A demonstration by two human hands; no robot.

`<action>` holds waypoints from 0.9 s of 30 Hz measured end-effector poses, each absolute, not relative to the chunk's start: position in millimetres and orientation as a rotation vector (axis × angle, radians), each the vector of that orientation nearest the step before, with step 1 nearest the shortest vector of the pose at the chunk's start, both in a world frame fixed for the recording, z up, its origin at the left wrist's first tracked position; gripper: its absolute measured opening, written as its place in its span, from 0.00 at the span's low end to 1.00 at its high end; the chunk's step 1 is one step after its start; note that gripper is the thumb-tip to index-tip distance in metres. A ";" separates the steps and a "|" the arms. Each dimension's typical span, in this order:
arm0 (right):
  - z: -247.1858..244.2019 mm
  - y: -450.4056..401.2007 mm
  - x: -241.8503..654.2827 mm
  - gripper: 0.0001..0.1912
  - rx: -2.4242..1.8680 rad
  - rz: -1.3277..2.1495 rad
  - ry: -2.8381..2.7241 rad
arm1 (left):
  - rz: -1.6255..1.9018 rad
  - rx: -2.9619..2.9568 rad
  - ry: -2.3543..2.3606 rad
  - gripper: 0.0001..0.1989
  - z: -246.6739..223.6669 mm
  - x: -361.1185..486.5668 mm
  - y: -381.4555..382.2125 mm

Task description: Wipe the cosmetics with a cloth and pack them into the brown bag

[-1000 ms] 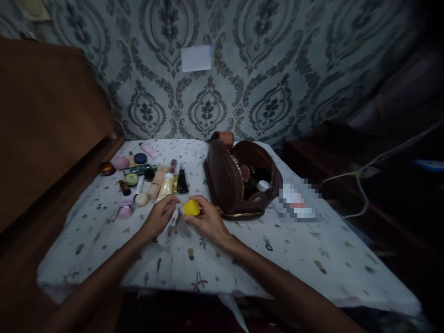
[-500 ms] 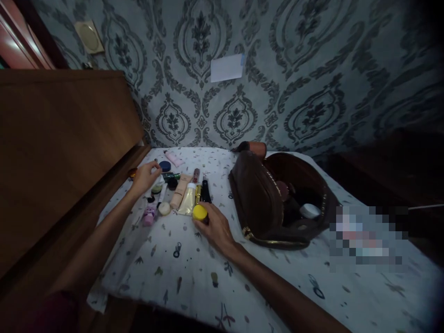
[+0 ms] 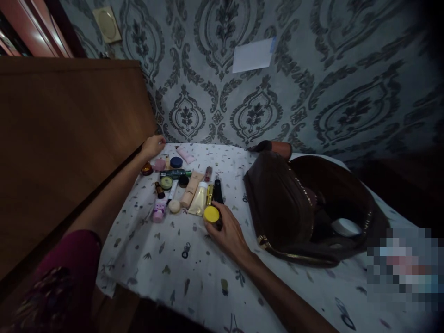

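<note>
The jar [image 3: 211, 214] is gripped between the thumb and fingers of the right hand [image 3: 231, 232] and is not yet released. The fingers of the left hand [image 3: 153, 147] are curled; whether anything is held cannot be told. Cosmetics [image 3: 193, 188] are already laid out beyond and left of the right fingers. Right of those fingers, a white object [image 3: 346, 227] is left inside the bag [image 3: 274, 199].
</note>
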State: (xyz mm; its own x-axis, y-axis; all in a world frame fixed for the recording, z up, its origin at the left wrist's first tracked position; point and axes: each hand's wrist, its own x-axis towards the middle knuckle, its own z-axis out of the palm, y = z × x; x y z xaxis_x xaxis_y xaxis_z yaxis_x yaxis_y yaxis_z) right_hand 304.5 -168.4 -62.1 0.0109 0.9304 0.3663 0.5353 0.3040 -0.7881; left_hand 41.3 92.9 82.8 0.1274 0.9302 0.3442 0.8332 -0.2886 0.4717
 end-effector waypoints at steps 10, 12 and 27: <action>-59.9 -168.3 306.0 0.24 -1.374 0.548 -1.675 | 0.020 2.833 1.787 0.18 92.2 104.8 125.1; -59.9 -168.3 305.9 0.23 -1.362 0.550 -1.679 | -0.108 2.885 1.746 0.19 85.3 116.8 130.0; -55.7 -169.9 307.1 0.20 -1.351 0.560 -1.692 | -0.325 2.983 1.613 0.24 56.3 151.9 138.4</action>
